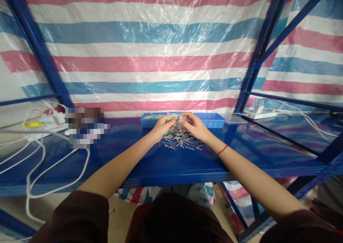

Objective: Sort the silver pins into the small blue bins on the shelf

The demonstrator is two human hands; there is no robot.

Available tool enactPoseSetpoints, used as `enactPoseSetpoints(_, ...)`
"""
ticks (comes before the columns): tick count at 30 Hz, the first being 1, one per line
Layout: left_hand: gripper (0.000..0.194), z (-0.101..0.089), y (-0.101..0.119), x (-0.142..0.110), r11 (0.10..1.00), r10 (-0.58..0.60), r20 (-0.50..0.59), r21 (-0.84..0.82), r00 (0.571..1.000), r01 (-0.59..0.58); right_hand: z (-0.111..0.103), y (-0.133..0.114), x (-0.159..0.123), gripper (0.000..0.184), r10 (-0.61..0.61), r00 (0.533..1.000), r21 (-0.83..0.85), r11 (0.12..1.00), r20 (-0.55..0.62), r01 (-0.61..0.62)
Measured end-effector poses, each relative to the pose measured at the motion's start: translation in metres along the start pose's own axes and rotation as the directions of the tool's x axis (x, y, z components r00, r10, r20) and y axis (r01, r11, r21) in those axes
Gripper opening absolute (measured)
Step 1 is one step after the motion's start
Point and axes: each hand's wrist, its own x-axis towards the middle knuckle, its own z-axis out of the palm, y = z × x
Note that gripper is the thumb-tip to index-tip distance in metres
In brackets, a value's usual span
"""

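Note:
Both hands meet over a loose pile of metal pop rivets (180, 139) on the blue shelf. A small clear plastic bag (171, 117) is pinched between my left hand (162, 125) and my right hand (194, 126). The fingers of both are closed at the bag, and its contents are too small to make out. Just behind the hands stands a long blue plastic tray (214, 120). Its left part holds greenish clear packets (153, 116); the hands hide its middle.
White power strips with cables lie at the left (50, 123) and right (259, 112). A clear flat lid (235, 119) rests right of the tray. Blue metal posts (257, 57) frame the shelf, with a striped plastic sheet (150, 64) behind. A pixelated patch covers something at left.

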Motion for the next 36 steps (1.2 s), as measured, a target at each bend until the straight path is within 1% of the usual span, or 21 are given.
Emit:
enactPoseSetpoints(2,0.032,0.0,-0.001,-0.001,0.998,0.0,0.002,0.064,1.0,0.0,0.003,0.005,0.002,0.034,0.06,0.998,0.077,0.995,0.009,-0.061)
enactPoseSetpoints(5,0.032,0.005,-0.001,-0.005,0.995,-0.028,0.008,0.097,1.0,0.027,0.001,0.011,0.005,0.035,0.104,0.992,0.1,0.99,-0.071,-0.097)
enactPoseSetpoints(9,0.028,0.008,0.002,-0.003,0.99,0.023,-0.008,0.137,1.0,-0.022,-0.001,0.011,0.007,0.035,0.132,0.984,0.112,0.987,-0.122,-0.118)
enactPoseSetpoints(11,0.024,0.001,0.005,0.004,0.978,0.064,-0.084,0.202,0.994,-0.045,0.0,0.006,0.006,0.038,0.157,0.978,0.161,0.978,-0.14,-0.134)
enactPoseSetpoints(12,0.024,-0.006,0.007,0.008,0.97,0.084,-0.16,0.24,0.984,-0.044,0.0,0.004,0.006,0.041,0.174,0.973,0.187,0.972,-0.151,-0.145)
enactPoseSetpoints(13,0.025,-0.016,0.009,0.014,0.961,0.102,-0.265,0.275,0.959,-0.026,0.001,0.003,0.005,0.043,0.192,0.968,0.205,0.966,-0.164,-0.157)
enactPoseSetpoints(14,0.028,-0.028,0.011,0.019,0.954,0.124,-0.388,0.301,0.913,-0.001,0.001,0.002,0.005,0.045,0.207,0.963,0.212,0.963,-0.173,-0.168)
enactPoseSetpoints(15,0.035,-0.042,0.012,0.023,0.946,0.143,-0.507,0.322,0.85,0.033,0.001,0.001,0.005,0.045,0.219,0.959,0.208,0.961,-0.18,-0.181)
enactPoseSetpoints(16,0.042,-0.057,0.012,0.026,0.931,0.153,-0.592,0.356,0.791,0.086,0.001,0.002,0.005,0.044,0.229,0.956,0.197,0.961,-0.185,-0.192)
enactPoseSetpoints(17,0.049,-0.072,0.011,0.029,0.899,0.159,-0.637,0.409,0.754,0.156,0.0,0.003,0.005,0.043,0.238,0.953,0.183,0.962,-0.188,-0.204)
enactPoseSetpoints(18,0.052,-0.086,0.009,0.03,0.844,0.168,-0.648,0.484,0.743,0.23,0.0,0.004,0.006,0.043,0.246,0.951,0.168,0.962,-0.187,-0.216)
enactPoseSetpoints(19,0.05,-0.099,0.006,0.03,0.764,0.149,-0.63,0.562,0.762,0.316,-0.001,0.006,0.006,0.042,0.253,0.95,0.155,0.962,-0.183,-0.226)
enactPoseSetpoints(21,0.044,-0.118,-0.001,0.027,0.557,0.068,-0.541,0.718,0.838,0.418,-0.002,0.008,0.007,0.042,0.259,0.95,0.128,0.963,-0.176,-0.239)
enactPoseSetpoints(23,0.052,-0.127,-0.007,0.024,0.346,0.144,-0.484,0.842,0.863,0.414,-0.002,0.009,0.006,0.041,0.247,0.953,0.077,0.969,-0.176,-0.236)
enactPoseSetpoints(25,0.052,-0.129,-0.011,0.023,0.213,0.203,-0.391,0.912,0.898,0.35,-0.003,0.009,0.004,0.041,0.195,0.965,-0.037,0.978,-0.177,-0.204)
enactPoseSetpoints(26,0.049,-0.128,-0.012,0.024,0.182,0.194,-0.337,0.935,0.921,0.304,-0.004,0.008,0.003,0.04,0.15,0.973,-0.125,0.977,-0.174,-0.173)
enactPoseSetpoints(28,0.044,-0.125,-0.014,0.025,0.167,0.118,-0.232,0.963,0.966,0.211,-0.006,0.005,0.001,0.035,0.038,0.99,-0.332,0.94,-0.137,-0.082)
enactPoseSetpoints(30,0.046,-0.121,-0.015,0.027,0.175,0.065,-0.158,0.974,0.985,0.145,-0.009,0.003,0.001,0.025,-0.053,0.998,-0.523,0.852,-0.031,0.029)
enactPoseSetpoints(31,0.048,-0.119,-0.015,0.027,0.181,0.055,-0.133,0.976,0.99,0.121,-0.01,0.002,0.002,0.021,-0.081,0.995,-0.594,0.799,0.05,0.095)
enactPoseSetpoints(34,0.052,-0.114,-0.015,0.025,0.187,0.028,-0.1,0.978,0.995,0.093,-0.013,-0.001,0.009,0.022,-0.091,0.946,-0.711,0.639,0.31,0.294)
enactPoseSetpoints(36,0.055,-0.109,-0.012,0.021,0.157,0.039,-0.133,0.98,0.99,0.126,-0.011,-0.002,0.017,0.026,-0.06,0.897,-0.728,0.562,0.439,0.394)
